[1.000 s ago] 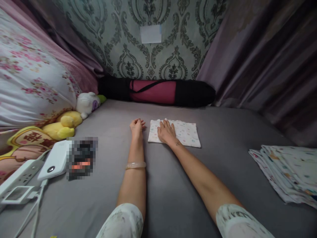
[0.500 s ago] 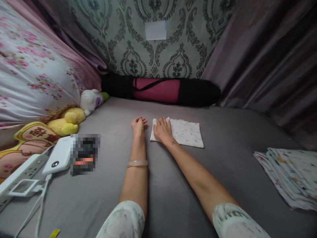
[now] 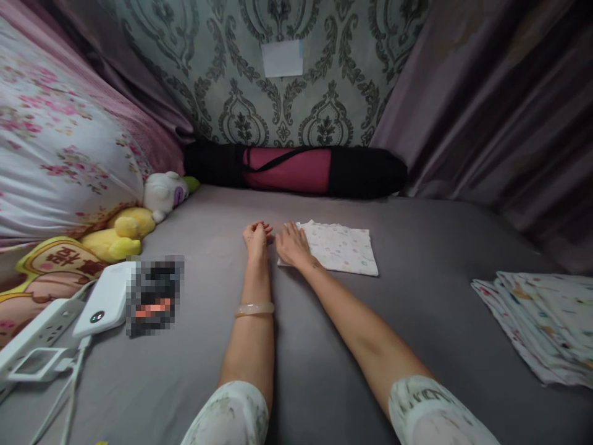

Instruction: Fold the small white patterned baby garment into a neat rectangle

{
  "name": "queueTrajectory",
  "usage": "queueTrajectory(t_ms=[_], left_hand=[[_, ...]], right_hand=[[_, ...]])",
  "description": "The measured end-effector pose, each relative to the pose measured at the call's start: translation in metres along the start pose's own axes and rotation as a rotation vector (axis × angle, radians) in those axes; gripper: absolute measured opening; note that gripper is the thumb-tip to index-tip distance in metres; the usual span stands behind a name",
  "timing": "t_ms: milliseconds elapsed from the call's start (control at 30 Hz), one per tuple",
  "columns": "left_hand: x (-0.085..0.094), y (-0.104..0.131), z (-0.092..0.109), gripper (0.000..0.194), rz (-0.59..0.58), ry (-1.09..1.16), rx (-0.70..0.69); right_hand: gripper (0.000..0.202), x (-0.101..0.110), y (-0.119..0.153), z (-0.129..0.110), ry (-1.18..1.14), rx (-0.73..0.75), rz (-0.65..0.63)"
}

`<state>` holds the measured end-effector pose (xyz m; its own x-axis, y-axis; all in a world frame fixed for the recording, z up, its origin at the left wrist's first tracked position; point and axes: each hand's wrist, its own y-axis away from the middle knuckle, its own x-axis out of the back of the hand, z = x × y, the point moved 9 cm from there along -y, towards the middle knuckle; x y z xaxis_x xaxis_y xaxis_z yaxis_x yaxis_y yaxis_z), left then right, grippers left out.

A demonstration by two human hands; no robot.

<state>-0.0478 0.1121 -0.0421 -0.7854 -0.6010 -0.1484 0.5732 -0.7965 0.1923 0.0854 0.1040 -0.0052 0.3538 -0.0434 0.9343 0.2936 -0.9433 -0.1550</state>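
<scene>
A white folded cloth (image 3: pixel 343 248) with small coloured prints lies flat on the grey sheet in the head view. My right hand (image 3: pixel 293 244) rests palm down on its left end, fingers stretched out and covering that edge. Just to the left, apart from the cloth, my left hand (image 3: pixel 256 238) is on the sheet with its fingers curled in. Nothing shows in those curled fingers. A pale bangle (image 3: pixel 254 309) circles the left forearm.
Several folded printed cloths (image 3: pixel 551 327) are stacked at the right. A black and pink long bag (image 3: pixel 287 169) lies along the wall. On the left are plush toys (image 3: pixel 132 228), a white power bank (image 3: pixel 105 300), a power strip (image 3: pixel 53 327) with cables, and a blurred dark object (image 3: pixel 155 295).
My right hand has slid left over the cloth to its left edge. My left hand stays curled beside it. The view has shifted slightly.
</scene>
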Motion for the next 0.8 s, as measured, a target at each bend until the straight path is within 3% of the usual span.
queueTrajectory(t_ms=[100, 200, 367, 467, 600, 700, 800], left_hand=[[-0.006, 0.003, 0.002, 0.020, -0.009, 0.000, -0.009], [-0.011, 0.006, 0.001, 0.017, -0.023, -0.016, -0.003], [-0.014, 0.011, 0.000, 0.012, -0.037, -0.004, 0.002], [-0.013, 0.012, 0.001, 0.011, -0.034, 0.012, 0.002], [-0.011, 0.010, 0.001, 0.011, -0.025, 0.021, 0.008], [-0.014, 0.011, 0.003, 0.013, -0.042, 0.022, -0.006], [-0.016, 0.012, 0.002, 0.013, -0.055, 0.012, 0.003]], right_hand=[[0.057, 0.016, 0.000, 0.027, 0.019, -0.066, 0.061], [0.059, 0.013, 0.002, 0.050, 0.061, -0.108, 0.028], [0.060, 0.004, 0.001, 0.060, 0.065, -0.119, -0.005], [0.060, 0.009, 0.002, 0.066, 0.025, -0.111, -0.044], [0.062, 0.031, 0.014, 0.099, 0.079, -0.214, 0.049], [0.063, 0.031, 0.025, 0.120, 0.129, -0.283, 0.035], [0.063, 0.028, 0.027, 0.124, 0.138, -0.278, 0.006]])
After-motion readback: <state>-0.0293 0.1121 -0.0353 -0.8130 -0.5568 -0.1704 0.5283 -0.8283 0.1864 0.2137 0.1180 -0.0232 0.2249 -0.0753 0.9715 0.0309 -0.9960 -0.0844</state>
